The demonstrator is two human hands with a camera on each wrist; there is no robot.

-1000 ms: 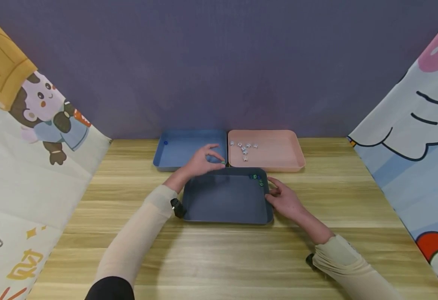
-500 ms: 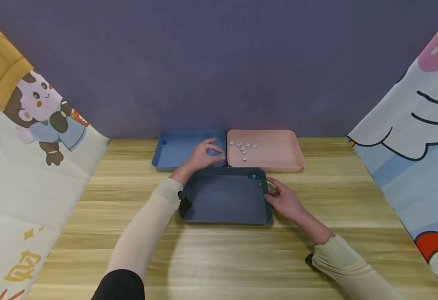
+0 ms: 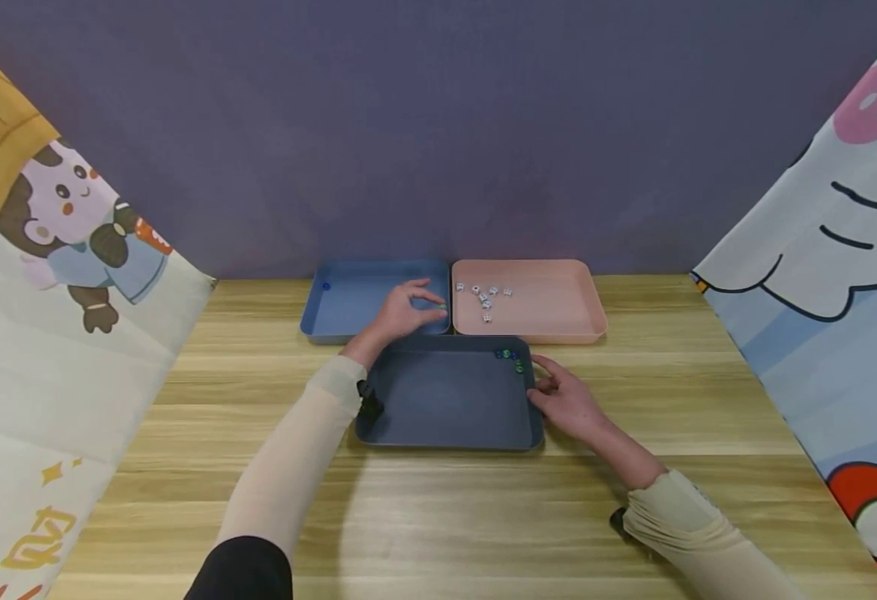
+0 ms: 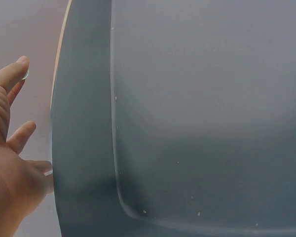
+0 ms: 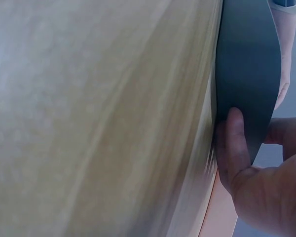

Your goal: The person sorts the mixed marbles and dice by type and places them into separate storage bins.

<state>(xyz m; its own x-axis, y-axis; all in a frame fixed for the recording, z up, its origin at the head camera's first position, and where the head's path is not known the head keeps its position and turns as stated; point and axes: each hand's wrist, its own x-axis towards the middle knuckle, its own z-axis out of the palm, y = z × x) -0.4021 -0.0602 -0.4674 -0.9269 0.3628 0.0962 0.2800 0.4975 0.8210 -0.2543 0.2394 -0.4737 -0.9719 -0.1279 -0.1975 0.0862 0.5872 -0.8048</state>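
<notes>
Green bead (image 3: 443,307), pinched in the left hand (image 3: 399,314) over the right end of the blue tray (image 3: 359,287) mid-frame, is probably best released low to avoid bouncing, the right hand (image 3: 569,406) gripping the dark tray (image 3: 446,400).

A cream left sleeve (image 3: 292,462) turns black at bottom left, a creased cream right sleeve (image 3: 697,532) shows lower right, and both wristpieces (image 3: 370,404) are black.

The dark tray (image 3: 446,400), blue tray (image 3: 356,300) and pink tray (image 3: 554,300) look like smooth, matt plastic, the table (image 3: 438,521) shows wood grain with a faint sheen, the backdrop (image 3: 438,133) resembles matt fabric, and the right sleeve (image 3: 682,525) is wrinkled cloth.
</notes>
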